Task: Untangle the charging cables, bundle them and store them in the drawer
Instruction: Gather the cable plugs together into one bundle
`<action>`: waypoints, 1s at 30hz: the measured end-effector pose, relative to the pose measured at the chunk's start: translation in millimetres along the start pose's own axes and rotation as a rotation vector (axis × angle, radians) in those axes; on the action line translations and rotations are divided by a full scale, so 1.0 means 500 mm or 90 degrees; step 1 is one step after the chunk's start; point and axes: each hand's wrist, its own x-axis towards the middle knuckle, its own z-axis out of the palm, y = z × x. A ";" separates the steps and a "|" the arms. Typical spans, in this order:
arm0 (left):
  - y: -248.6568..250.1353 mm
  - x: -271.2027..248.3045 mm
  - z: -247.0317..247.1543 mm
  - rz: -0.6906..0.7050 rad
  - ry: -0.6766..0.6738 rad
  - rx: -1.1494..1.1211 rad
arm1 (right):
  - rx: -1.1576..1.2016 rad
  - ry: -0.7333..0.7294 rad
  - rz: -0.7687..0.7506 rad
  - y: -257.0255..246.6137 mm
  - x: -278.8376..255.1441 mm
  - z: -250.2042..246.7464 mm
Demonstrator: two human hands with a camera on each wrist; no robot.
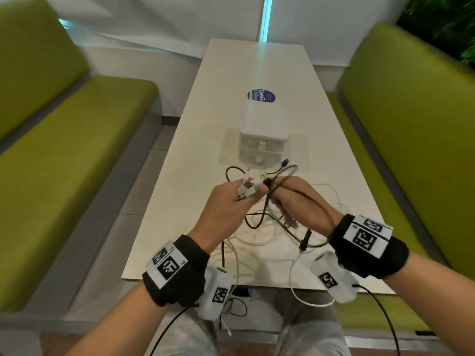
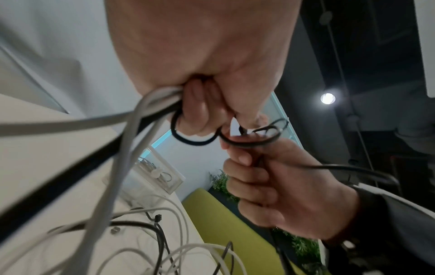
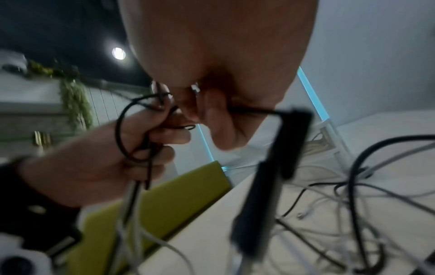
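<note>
Both hands are raised above the near half of the white table (image 1: 180,160). My left hand (image 1: 250,190) grips a bunch of white cable ends (image 1: 247,186) together with a black strand; in the left wrist view the left hand (image 2: 200,111) is curled round those white cables (image 2: 150,100). Close beside it, my right hand (image 1: 281,192) pinches a loop of black cable (image 1: 288,170), and the right hand (image 2: 266,178) closes on that black cable (image 2: 249,144). A tangle of white and black cables (image 1: 259,227) hangs from both hands onto the table. A small white drawer unit (image 1: 262,140) stands just beyond, both drawers closed.
Green bench seats (image 1: 77,155) run along both sides of the table. A blue round sticker (image 1: 262,95) lies behind the drawer unit. Some cable loops (image 1: 308,301) hang over the table's near edge towards my lap. A black plug (image 1: 305,238) dangles under my right wrist.
</note>
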 end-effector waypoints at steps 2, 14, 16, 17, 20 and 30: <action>-0.003 -0.001 -0.011 0.004 0.019 -0.050 | 0.123 -0.073 0.105 -0.015 -0.016 0.010; 0.005 -0.028 -0.040 -0.019 -0.046 -0.175 | -0.368 -0.445 0.024 0.008 -0.091 0.073; 0.014 -0.031 -0.043 -0.011 -0.034 -0.187 | -0.317 -0.448 0.035 0.003 -0.096 0.083; 0.016 -0.032 -0.044 -0.014 -0.028 -0.196 | -0.304 -0.446 0.032 -0.001 -0.100 0.090; 0.022 -0.033 -0.047 -0.039 -0.031 -0.250 | -0.356 -0.490 0.032 -0.002 -0.106 0.100; 0.036 -0.036 -0.049 -0.031 -0.077 -0.341 | -0.400 -0.287 -0.032 -0.011 -0.067 0.058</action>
